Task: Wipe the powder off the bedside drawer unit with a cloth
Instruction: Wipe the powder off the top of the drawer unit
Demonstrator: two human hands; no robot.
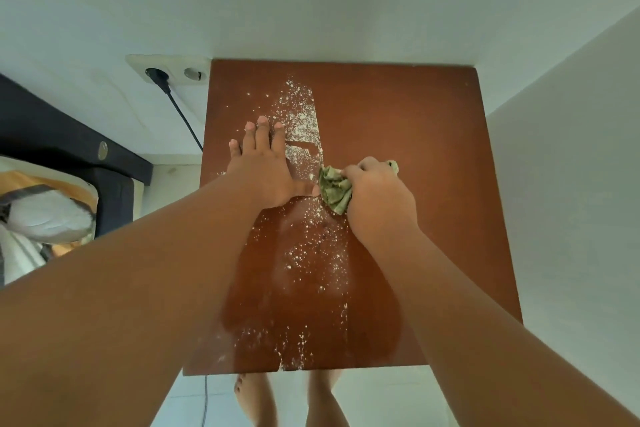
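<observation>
White walls corner a brown drawer unit (pixel 415 149), seen from above; bed (pixel 52 156) at left, wall socket (pixel 169 71) with a plug and cord beside the unit's far-left corner. Powder (pixel 304 125) runs in a long streak down the middle of the surface, far edge to near edge, densest at the far end, thinner and scattered toward the person. Right half of the top looks clean, with a sharp straight line along the streak's right side. Left hand (pixel 263 166) lies flat and open, fingers spread, palm down just left of the streak, holding nothing, seemingly bracing. Right hand (pixel 377 198) is closed in a fist around a bunched green cloth (pixel 334 189), pressed to the surface at the streak's right edge, about midway along it. Cloth nearly touches the left thumb. Powder lies left of the cloth and both beyond and nearer than it, so the likely stroke is leftward or along the streak. Right hand is the nearer one to work with. Bare feet visible below the near edge.
</observation>
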